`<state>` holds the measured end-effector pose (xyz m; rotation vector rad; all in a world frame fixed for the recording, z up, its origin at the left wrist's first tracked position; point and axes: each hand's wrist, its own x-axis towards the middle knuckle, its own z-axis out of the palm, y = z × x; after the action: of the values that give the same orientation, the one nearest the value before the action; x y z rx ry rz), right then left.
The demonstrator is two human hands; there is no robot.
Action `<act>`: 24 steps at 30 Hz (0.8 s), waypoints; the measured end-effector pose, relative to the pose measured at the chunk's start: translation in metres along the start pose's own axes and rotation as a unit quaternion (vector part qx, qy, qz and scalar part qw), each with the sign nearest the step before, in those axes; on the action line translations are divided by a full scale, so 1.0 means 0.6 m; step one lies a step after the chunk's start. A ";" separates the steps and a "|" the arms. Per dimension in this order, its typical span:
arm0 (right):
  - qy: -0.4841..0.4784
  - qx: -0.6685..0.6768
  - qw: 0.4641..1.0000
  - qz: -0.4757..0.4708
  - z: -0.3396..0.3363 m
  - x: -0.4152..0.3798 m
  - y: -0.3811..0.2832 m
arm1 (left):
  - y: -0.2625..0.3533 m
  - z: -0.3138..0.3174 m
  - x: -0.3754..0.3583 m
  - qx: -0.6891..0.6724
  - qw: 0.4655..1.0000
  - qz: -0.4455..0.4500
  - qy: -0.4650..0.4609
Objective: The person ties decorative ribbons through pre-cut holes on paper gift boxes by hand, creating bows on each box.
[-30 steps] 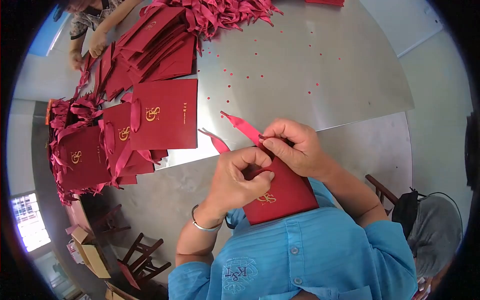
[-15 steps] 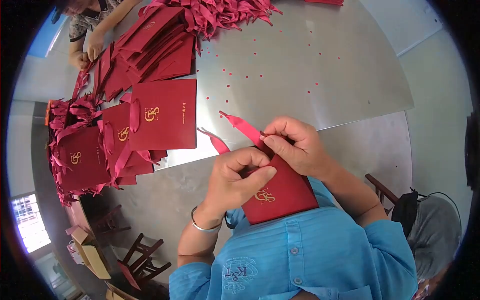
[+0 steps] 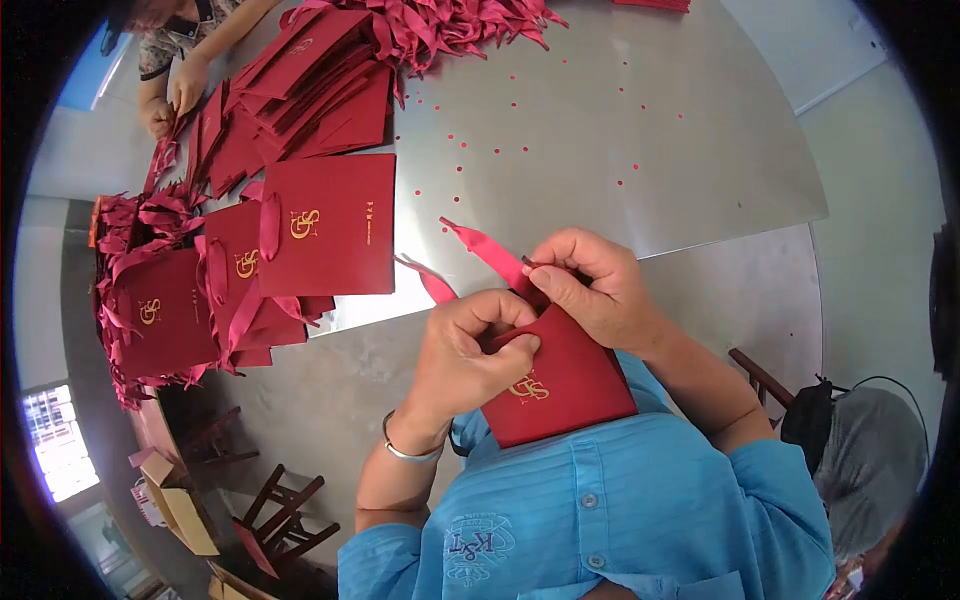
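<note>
A small red paper bag (image 3: 575, 375) with a gold logo rests against the blue shirt, its opening away from the body. My left hand (image 3: 480, 350) grips the bag's near-left upper edge, thumb outside and fingers curled into the opening. At the right upper corner, my right hand (image 3: 590, 285) pinches the pink ribbon (image 3: 490, 252) between thumb and forefinger, close to the bag's rim. One ribbon end stretches up over the table edge. Another ribbon end (image 3: 430, 282) shows above my left hand. The inside of the bag is mostly hidden.
Finished-looking red bags (image 3: 330, 225) with ribbon handles lie at the left of the metal table (image 3: 720, 160). Behind them are stacked bags (image 3: 300, 90) and a heap of pink ribbons (image 3: 450, 30). Another person's hands (image 3: 175, 105) work at the far left. Wooden stools (image 3: 285, 515) stand below.
My left thumb has drawn in slightly on the bag's edge. My right hand keeps its pinch at the ribbon; the view has shifted a little.
</note>
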<state>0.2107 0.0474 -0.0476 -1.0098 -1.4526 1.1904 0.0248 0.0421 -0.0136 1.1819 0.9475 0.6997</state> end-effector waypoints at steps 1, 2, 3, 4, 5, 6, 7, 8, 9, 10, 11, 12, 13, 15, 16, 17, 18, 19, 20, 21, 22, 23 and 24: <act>0.000 0.000 1.000 0.000 0.000 0.000 0.000 | 0.001 0.001 0.000 0.006 1.000 0.000 0.009; -0.003 -0.001 1.000 -0.002 0.000 0.001 -0.001 | 0.001 0.002 -0.001 0.006 1.000 0.000 0.009; -0.005 -0.003 1.000 -0.004 0.000 0.001 -0.001 | 0.000 0.003 -0.001 0.017 1.000 -0.002 0.009; -0.005 -0.002 1.000 -0.004 0.001 0.001 0.000 | 0.000 0.003 -0.001 0.028 1.000 -0.003 0.008; -0.004 -0.001 1.000 -0.005 0.001 0.001 0.000 | -0.001 0.003 -0.001 0.028 1.000 -0.003 0.008; -0.003 0.000 1.000 -0.006 0.001 0.001 0.000 | -0.002 0.003 -0.001 0.033 0.999 0.003 0.008; -0.002 0.000 1.000 -0.006 0.000 0.000 0.000 | -0.003 0.003 -0.001 0.038 0.999 0.010 0.009; -0.005 -0.001 1.000 -0.004 0.000 -0.001 0.000 | -0.001 0.002 -0.001 0.039 0.999 0.010 0.009; -0.008 -0.002 1.000 -0.003 0.000 -0.001 -0.001 | 0.003 -0.001 -0.001 0.025 1.000 0.015 -0.006; -0.007 -0.002 1.000 -0.003 0.001 -0.001 0.000 | 0.005 -0.002 -0.001 0.011 1.000 0.019 -0.020; -0.002 0.010 1.000 -0.004 0.003 0.000 0.001 | 0.003 -0.003 -0.001 0.012 1.000 0.019 -0.021; 0.004 0.022 1.000 -0.005 0.005 0.000 0.003 | -0.001 -0.004 0.000 -0.001 1.000 0.024 -0.019; 0.004 0.022 1.000 -0.005 0.005 0.001 0.003 | -0.003 -0.004 0.000 -0.013 0.999 0.029 -0.018; -0.003 -0.001 1.000 -0.017 0.005 0.003 0.005 | -0.004 -0.004 0.001 -0.008 0.999 0.030 -0.017; -0.003 -0.001 1.000 -0.017 0.007 0.004 0.006 | -0.005 -0.003 0.001 -0.004 0.999 0.030 -0.015; 0.003 -0.015 0.999 -0.031 0.008 0.005 0.006 | -0.004 -0.002 0.000 -0.004 0.999 0.030 -0.015; 0.009 -0.030 0.999 -0.044 0.009 0.006 0.006 | -0.003 0.001 0.000 0.013 0.999 0.034 0.000; 0.009 -0.030 0.998 -0.045 0.008 0.006 0.006 | -0.002 0.003 0.000 0.030 0.999 0.038 0.014; 0.010 -0.030 0.999 -0.038 0.008 0.006 0.004 | -0.004 0.004 0.000 0.031 0.999 0.039 0.014; 0.010 -0.029 0.999 -0.031 0.008 0.005 0.003 | -0.008 0.004 0.001 0.040 0.998 0.053 0.023; 0.009 -0.029 0.999 -0.031 0.008 0.004 0.002 | -0.010 0.005 0.001 0.050 0.996 0.066 0.033; 0.011 -0.026 0.999 -0.029 0.008 0.004 0.002 | -0.010 0.006 0.001 0.049 0.996 0.067 0.034; 0.013 -0.024 0.999 -0.027 0.008 0.003 0.001 | -0.009 0.007 0.001 0.053 0.995 0.070 0.036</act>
<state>0.2059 0.0487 -0.0483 -1.0078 -1.4858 1.1044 0.0287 0.0393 -0.0188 1.3348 0.9778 0.8172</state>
